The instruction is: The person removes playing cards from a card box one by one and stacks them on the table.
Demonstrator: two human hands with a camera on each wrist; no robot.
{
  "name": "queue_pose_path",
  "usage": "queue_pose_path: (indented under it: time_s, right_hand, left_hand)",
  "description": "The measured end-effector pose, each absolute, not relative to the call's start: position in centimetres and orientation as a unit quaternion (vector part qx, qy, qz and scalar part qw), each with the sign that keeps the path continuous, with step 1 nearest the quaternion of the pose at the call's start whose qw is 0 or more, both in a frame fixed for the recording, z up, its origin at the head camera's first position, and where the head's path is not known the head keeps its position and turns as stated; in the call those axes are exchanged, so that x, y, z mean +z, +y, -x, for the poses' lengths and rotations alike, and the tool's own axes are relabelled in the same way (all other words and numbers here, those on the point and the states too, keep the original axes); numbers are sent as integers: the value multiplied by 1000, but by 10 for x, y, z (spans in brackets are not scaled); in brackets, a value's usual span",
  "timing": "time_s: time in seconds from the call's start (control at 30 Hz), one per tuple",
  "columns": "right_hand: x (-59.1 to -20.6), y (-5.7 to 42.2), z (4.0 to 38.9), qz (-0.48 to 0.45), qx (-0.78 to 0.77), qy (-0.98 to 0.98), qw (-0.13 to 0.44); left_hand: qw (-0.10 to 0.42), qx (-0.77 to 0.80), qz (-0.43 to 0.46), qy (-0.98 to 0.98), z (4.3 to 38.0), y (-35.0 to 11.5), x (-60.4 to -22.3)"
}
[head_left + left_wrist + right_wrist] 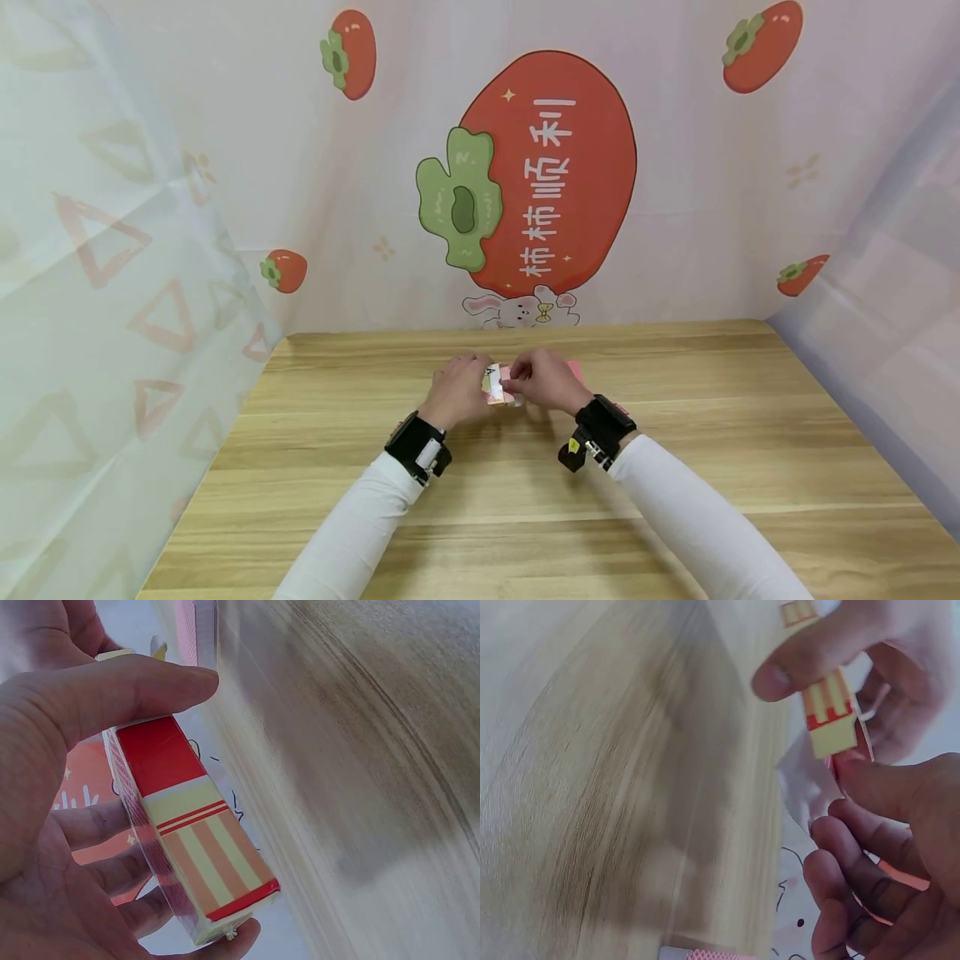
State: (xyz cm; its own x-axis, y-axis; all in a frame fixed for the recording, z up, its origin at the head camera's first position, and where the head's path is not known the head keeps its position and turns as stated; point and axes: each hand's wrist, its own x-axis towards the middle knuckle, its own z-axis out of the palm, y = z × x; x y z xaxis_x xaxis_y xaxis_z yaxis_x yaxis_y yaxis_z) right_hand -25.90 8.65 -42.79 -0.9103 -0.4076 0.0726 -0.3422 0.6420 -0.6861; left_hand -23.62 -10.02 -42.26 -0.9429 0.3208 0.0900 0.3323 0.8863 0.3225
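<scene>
A small playing-card box (214, 847), red with cream and orange stripes along its narrow side, is held above the table. My left hand (461, 390) grips it, thumb across the narrow side and the other fingers behind. A white face marked "A" (494, 383) points up in the head view. At one end of the box my right hand (546, 381) pinches a thin whitish piece (808, 780) between thumb and fingers; I cannot tell whether it is a card or the wrapping.
A pink patterned block (576, 371) lies on the wooden table (675, 500) just beyond my right hand. Behind the table hangs a white cloth (690, 208) printed with persimmons, and more cloth closes off both sides. Dark camera straps (603, 427) sit on both wrists.
</scene>
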Motion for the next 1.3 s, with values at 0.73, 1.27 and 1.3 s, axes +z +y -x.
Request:
queue_pose_path:
  time_s: [0.73, 1.27, 1.3]
  right_hand:
    - [-417, 109, 259, 143, -371, 916, 57]
    - [-409, 90, 255, 395, -188, 899, -7]
    - [-410, 90, 255, 399, -185, 898, -8]
  left_hand:
    - [25, -178, 156, -971, 237, -110, -424]
    - [7, -165, 164, -972, 239, -108, -423]
    - [6, -165, 165, -972, 239, -108, -423]
